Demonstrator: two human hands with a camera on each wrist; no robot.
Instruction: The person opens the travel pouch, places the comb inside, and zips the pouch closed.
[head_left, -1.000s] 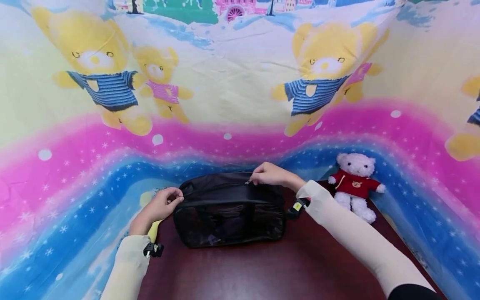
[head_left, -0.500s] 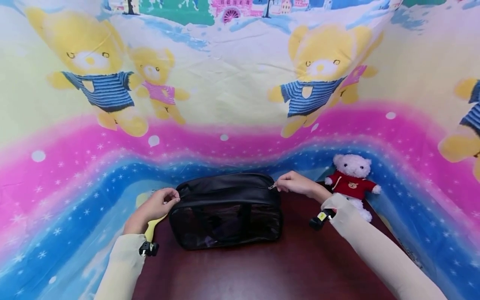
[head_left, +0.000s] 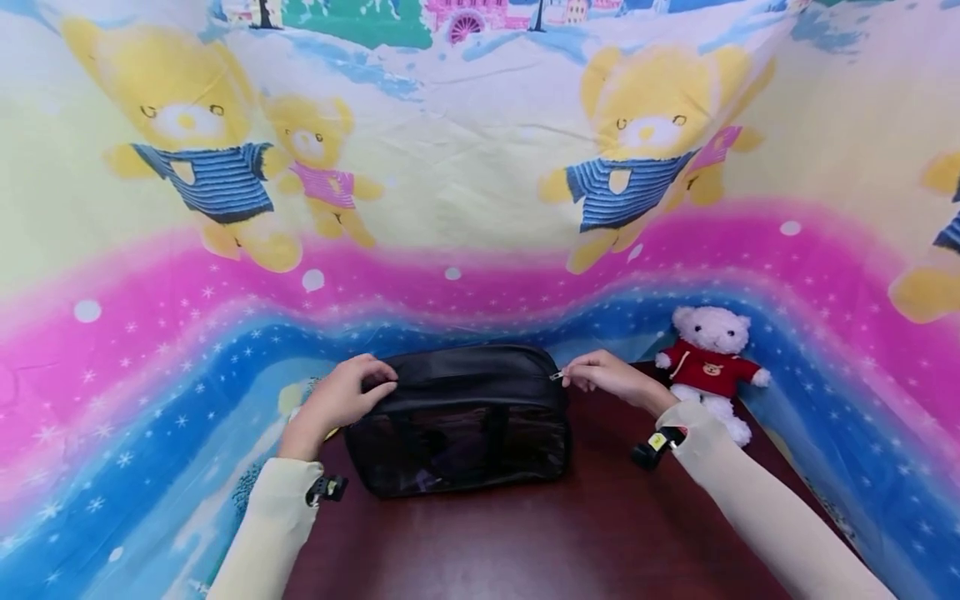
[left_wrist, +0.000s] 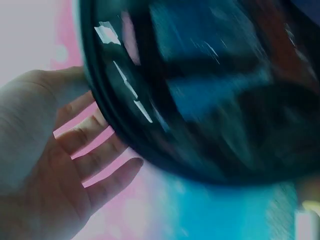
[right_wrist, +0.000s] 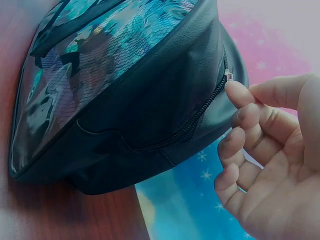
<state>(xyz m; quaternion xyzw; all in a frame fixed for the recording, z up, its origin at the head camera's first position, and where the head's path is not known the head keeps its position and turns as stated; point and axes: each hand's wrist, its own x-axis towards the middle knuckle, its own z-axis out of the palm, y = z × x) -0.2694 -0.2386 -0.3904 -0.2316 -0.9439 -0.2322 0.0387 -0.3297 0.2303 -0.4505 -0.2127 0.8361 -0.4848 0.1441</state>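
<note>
A black bag (head_left: 465, 379) with a clear front panel stands upright on the table, its zip running along the top. At the zip's right end, my right hand (head_left: 611, 375) pinches the small metal zip pull (right_wrist: 228, 75) between thumb and forefinger; its other fingers are loosely bent in the right wrist view. My left hand (head_left: 347, 400) rests at the bag's upper left corner, thumb toward the front and fingers over the top. The left wrist view shows those left fingers (left_wrist: 102, 157) spread and fairly straight, with some fingertips hidden behind the bag's edge.
A white teddy bear (head_left: 708, 367) in a red top sits at the back right. The dark wooden table (head_left: 480, 542) extends in front of the bag. A bear-printed cloth (head_left: 465, 167) hangs behind and along both sides. Something yellow (head_left: 332, 432) shows partly behind my left wrist.
My right hand has moved the zip pull rightward along the top to the bag's right end. My left hand has shifted right from the corner's edge onto the bag's top.
</note>
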